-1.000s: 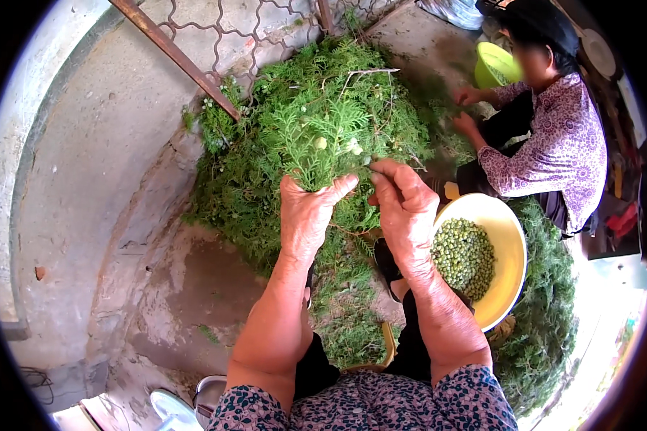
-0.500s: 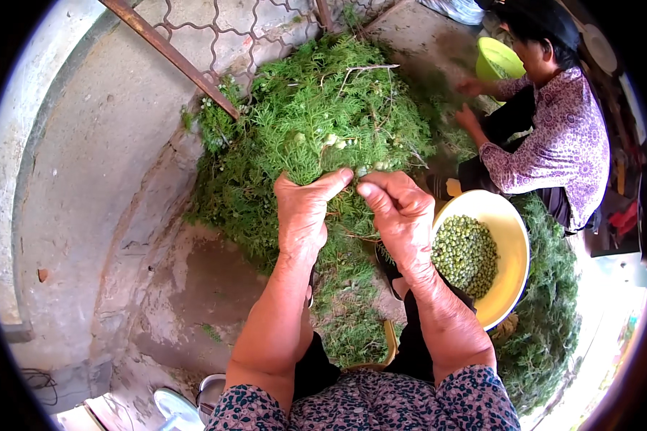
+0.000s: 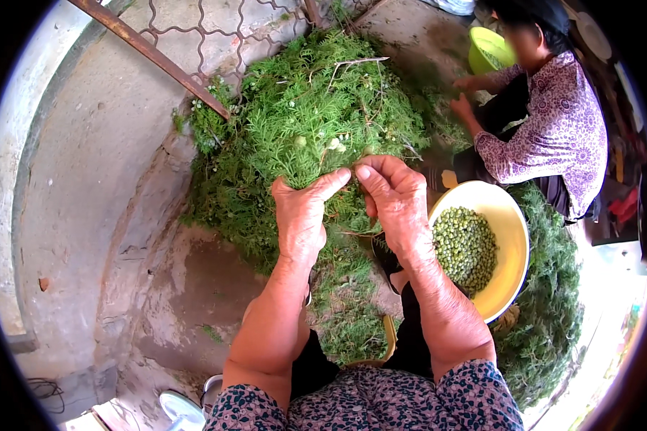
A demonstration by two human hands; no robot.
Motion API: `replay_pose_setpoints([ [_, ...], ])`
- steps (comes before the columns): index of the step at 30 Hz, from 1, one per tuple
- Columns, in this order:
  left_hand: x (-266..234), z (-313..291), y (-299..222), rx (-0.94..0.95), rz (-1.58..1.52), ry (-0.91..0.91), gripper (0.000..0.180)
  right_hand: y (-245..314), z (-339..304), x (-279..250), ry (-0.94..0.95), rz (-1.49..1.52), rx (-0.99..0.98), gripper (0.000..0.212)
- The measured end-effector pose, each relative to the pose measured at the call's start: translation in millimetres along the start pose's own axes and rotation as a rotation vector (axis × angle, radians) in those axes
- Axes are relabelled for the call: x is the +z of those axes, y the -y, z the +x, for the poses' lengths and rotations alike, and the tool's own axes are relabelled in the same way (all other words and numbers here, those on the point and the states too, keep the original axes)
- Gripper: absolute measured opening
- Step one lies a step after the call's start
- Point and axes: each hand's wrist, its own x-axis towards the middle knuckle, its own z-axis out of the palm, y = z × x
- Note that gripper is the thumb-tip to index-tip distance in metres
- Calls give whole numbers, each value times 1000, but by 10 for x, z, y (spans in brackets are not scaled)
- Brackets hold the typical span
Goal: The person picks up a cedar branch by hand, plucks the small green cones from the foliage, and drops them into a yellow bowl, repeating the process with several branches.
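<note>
My left hand (image 3: pixel 300 219) is closed round a green conifer sprig (image 3: pixel 298 136) with feathery, scale-like leaves, held over a large heap of similar branches (image 3: pixel 266 93). Its thumb points toward my right hand (image 3: pixel 397 201). That hand is pinched, thumb against forefinger, just beside the left thumb tip. What lies between the right fingertips is too small and hidden to make out. Several pale green cones (image 3: pixel 334 144) show on the foliage beyond my fingers. By my right forearm stands a yellow basin (image 3: pixel 512 251) partly filled with small round green cones (image 3: pixel 464 244).
A co-worker (image 3: pixel 543 122) sits at the far right, hands in the branches, near a lime-green basin (image 3: pixel 487 52). A rusty metal bar (image 3: pixel 147 50) slants in at the far left beside a concrete wall (image 3: pixel 93 165). More greenery (image 3: pixel 546 302) lies right of the yellow basin.
My right fingers have shifted slightly upward and closed nearer the left thumb. Cones that showed at the right fingertips are now mostly covered. The whole view has tilted a little.
</note>
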Motion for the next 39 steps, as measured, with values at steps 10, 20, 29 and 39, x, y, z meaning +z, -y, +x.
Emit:
replay_pose_setpoints([
  [10,-88,78,5,-27,8,-28,23,47,111,-250,112,770,140,15],
  [20,-61,21,-9,-88,56,-40,48,-54,180,-280,39,-6,-149,22],
  [29,-137,17,-16,-10,11,8,33,59,239,-426,-204,187,-20,7],
  [39,-118,31,10,-35,-25,-63,30,-113,196,-303,64,703,231,16],
])
